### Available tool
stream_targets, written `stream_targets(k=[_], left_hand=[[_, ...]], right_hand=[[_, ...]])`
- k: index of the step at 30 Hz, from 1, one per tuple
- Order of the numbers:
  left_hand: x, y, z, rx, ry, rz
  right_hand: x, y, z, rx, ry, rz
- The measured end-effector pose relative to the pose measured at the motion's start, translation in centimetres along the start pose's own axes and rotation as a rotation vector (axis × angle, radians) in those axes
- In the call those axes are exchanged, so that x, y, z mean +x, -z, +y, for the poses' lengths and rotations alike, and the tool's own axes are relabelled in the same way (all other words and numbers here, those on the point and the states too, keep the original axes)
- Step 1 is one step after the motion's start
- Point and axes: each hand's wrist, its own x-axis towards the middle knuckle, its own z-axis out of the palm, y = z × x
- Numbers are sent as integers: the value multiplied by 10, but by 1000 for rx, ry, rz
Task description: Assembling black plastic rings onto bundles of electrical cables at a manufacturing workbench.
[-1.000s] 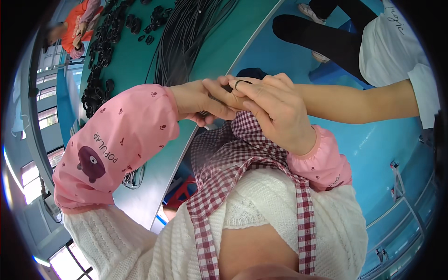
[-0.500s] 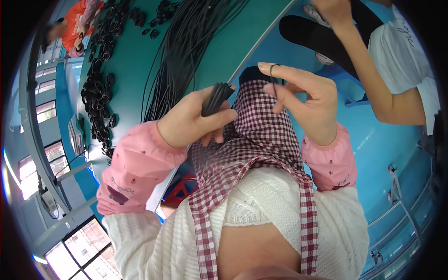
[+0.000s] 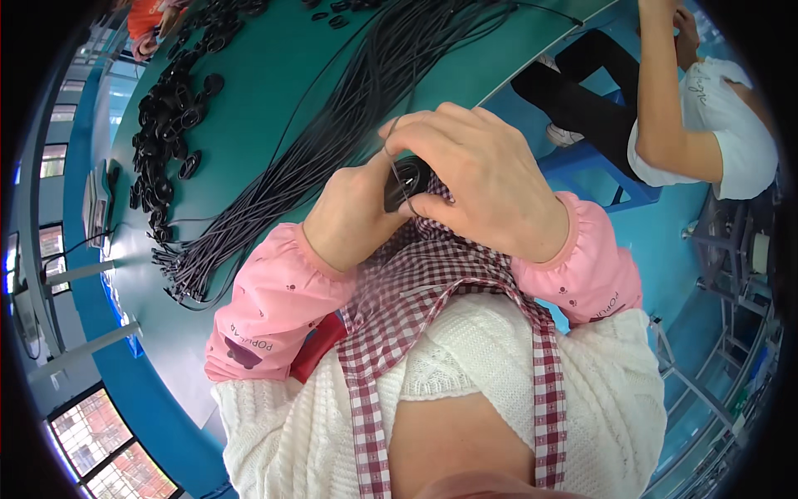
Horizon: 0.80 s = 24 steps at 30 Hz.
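Note:
In front of my apron, my left hand (image 3: 349,218) is closed around a coiled black cable (image 3: 409,176), whose looped end faces up. My right hand (image 3: 482,179) arches over it from the other side, forefinger and thumb curled in. A thin dark band (image 3: 394,150) runs from that forefinger down past the coil toward the thumb. Both hands meet at the coil; its lower part is hidden by the fingers and palm. Just beyond my hands, a long bunch of straight black cables (image 3: 332,137) lies across the green table (image 3: 249,108).
Many small coiled black cables (image 3: 170,125) are heaped along the table's left side. At the right a person in a white shirt (image 3: 706,125) sits by a blue stool (image 3: 598,179). Another person's orange top (image 3: 145,18) shows at the far left.
My right hand has come left and down onto the coil in my left hand, bringing the thin band to it. My view has shifted, showing more of the long cable bunch.

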Motion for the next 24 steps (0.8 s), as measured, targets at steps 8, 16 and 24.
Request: stream_targets(k=[8, 16, 24], left_hand=[[-25, 21, -6, -441, 31, -229], [-33, 21, -11, -613, 80, -210], [-34, 32, 2, -240, 124, 66]], right_hand=[[13, -11, -3, 708, -336, -433], [-7, -43, -7, 1361, -614, -291], [-49, -71, 19, 1662, -925, -5]])
